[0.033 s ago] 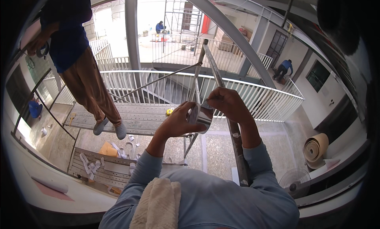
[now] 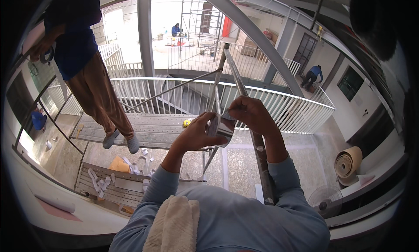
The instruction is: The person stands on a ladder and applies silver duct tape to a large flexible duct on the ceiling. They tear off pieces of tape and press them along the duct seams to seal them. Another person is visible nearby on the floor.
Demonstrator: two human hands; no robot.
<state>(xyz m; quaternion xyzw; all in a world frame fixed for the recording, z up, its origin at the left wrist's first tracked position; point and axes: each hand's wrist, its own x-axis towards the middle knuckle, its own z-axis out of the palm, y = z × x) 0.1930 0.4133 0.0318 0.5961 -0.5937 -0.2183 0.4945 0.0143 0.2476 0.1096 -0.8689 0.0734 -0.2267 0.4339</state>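
My left hand [image 2: 198, 132] is closed round a shiny silver roll [image 2: 220, 133] that looks like tape. My right hand [image 2: 244, 112] is beside it at upper right, its fingers pinched at the roll's upper edge. A long steel scaffold pole [image 2: 256, 149] runs just behind my right hand and forearm. Below and behind the roll, a small yellow item [image 2: 187, 123], like a tape measure, lies on a perforated steel scaffold deck [image 2: 113, 120].
A co-worker [image 2: 83, 73] in blue top and brown trousers is on the scaffold at left. A lower deck [image 2: 85, 180] holds white scraps. White railing [image 2: 305, 103] runs beyond. Other workers [image 2: 312, 77] are farther off. A fan [image 2: 324, 199] and tan roll [image 2: 348, 164] are at right.
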